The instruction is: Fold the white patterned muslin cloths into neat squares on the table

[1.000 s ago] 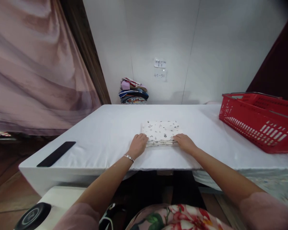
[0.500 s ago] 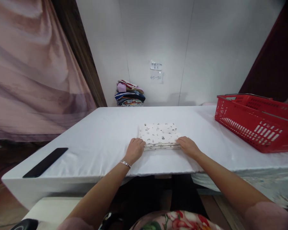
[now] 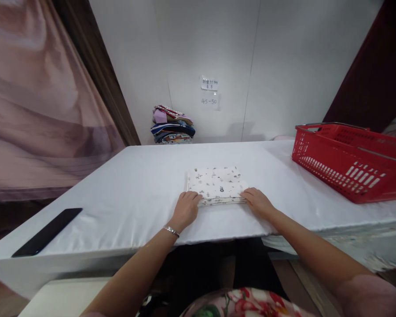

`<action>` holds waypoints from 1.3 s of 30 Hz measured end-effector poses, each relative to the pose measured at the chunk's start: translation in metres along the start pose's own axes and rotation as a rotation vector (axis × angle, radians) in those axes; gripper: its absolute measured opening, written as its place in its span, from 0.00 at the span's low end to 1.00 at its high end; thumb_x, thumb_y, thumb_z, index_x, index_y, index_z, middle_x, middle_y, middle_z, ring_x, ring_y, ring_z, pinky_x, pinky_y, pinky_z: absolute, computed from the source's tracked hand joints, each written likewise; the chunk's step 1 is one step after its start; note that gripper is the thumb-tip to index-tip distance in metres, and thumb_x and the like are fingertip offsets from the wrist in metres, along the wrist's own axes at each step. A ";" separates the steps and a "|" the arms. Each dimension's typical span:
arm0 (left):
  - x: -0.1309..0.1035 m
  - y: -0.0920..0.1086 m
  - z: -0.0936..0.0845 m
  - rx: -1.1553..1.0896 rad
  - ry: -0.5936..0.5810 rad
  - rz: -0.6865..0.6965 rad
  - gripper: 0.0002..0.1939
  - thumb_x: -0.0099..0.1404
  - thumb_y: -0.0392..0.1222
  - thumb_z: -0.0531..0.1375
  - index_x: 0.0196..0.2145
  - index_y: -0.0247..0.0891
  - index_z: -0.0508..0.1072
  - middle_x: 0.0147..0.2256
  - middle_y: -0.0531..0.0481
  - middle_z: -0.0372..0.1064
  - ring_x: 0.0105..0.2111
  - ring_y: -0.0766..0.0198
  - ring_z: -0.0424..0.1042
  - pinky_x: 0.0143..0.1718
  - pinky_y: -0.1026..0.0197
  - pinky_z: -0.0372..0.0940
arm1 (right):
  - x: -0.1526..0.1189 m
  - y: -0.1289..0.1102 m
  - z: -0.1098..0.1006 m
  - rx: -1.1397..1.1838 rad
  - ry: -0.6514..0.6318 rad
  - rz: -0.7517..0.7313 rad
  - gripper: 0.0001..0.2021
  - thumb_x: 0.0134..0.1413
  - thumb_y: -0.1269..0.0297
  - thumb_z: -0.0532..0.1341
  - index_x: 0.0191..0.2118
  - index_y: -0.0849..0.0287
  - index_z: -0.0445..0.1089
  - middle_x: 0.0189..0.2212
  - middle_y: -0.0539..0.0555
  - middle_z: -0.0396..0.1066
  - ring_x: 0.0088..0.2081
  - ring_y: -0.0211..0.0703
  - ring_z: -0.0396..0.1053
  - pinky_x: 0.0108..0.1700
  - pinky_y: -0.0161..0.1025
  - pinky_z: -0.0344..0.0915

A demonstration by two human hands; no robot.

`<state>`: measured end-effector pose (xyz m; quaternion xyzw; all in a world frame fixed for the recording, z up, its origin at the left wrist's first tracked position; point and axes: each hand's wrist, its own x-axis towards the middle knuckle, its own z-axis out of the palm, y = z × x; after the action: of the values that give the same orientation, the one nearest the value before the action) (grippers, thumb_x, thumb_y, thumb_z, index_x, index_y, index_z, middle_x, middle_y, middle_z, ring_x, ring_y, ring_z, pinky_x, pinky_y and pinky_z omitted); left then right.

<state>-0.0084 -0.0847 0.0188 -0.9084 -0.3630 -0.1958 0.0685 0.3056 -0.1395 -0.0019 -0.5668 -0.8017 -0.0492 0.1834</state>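
Note:
A folded white cloth [image 3: 214, 182] with a small dark print lies flat on the white-covered table [image 3: 132, 185], its layers showing along the near edge. My left hand [image 3: 186, 209] grips its near left corner, with the fingertips on top and the thumb side hidden. At the near right corner my right hand [image 3: 257, 201] holds the cloth in the same way, fingers bent over the edge. A silver bracelet [image 3: 171, 230] is on my left wrist.
A red plastic basket [image 3: 353, 163] stands on the table at the right. A flat black object [image 3: 48, 233] lies near the left front edge. Several folded fabrics [image 3: 173, 125] are stacked against the back wall, beside paper notes [image 3: 210, 101]. A pink curtain [image 3: 36, 110] hangs at the left.
The view has shifted and tilted slightly. Both hands stay on the near corners of the folded cloth, which lies much as before.

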 end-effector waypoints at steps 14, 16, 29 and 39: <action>0.050 0.023 0.020 -0.254 -0.111 -0.035 0.12 0.65 0.39 0.50 0.30 0.38 0.72 0.31 0.49 0.67 0.35 0.63 0.65 0.37 0.60 0.59 | 0.025 -0.001 -0.008 0.128 -0.014 -0.078 0.13 0.59 0.66 0.50 0.37 0.56 0.73 0.37 0.55 0.71 0.40 0.44 0.64 0.42 0.40 0.59; 0.050 0.022 0.021 -0.248 -0.110 -0.043 0.13 0.65 0.39 0.50 0.30 0.37 0.72 0.31 0.49 0.67 0.34 0.64 0.64 0.36 0.61 0.59 | 0.027 -0.001 -0.008 0.112 0.007 -0.062 0.14 0.59 0.66 0.50 0.36 0.57 0.73 0.36 0.55 0.70 0.39 0.43 0.63 0.41 0.40 0.59; 0.046 0.023 0.027 -0.082 -0.080 -0.019 0.10 0.66 0.38 0.48 0.34 0.38 0.69 0.31 0.50 0.67 0.33 0.64 0.64 0.32 0.62 0.57 | 0.027 0.003 0.001 0.034 0.065 -0.096 0.10 0.56 0.74 0.50 0.31 0.60 0.68 0.32 0.55 0.69 0.36 0.42 0.62 0.38 0.38 0.57; 0.042 0.022 0.027 -0.078 -0.045 0.074 0.11 0.63 0.31 0.49 0.37 0.39 0.69 0.38 0.50 0.67 0.36 0.64 0.65 0.32 0.63 0.59 | 0.023 0.000 -0.006 0.065 0.001 -0.185 0.11 0.52 0.73 0.53 0.38 0.59 0.70 0.40 0.57 0.68 0.41 0.44 0.62 0.42 0.40 0.58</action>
<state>0.0431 -0.0672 0.0119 -0.9273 -0.3228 -0.1866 0.0322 0.3006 -0.1207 0.0112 -0.4843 -0.8516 -0.0400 0.1968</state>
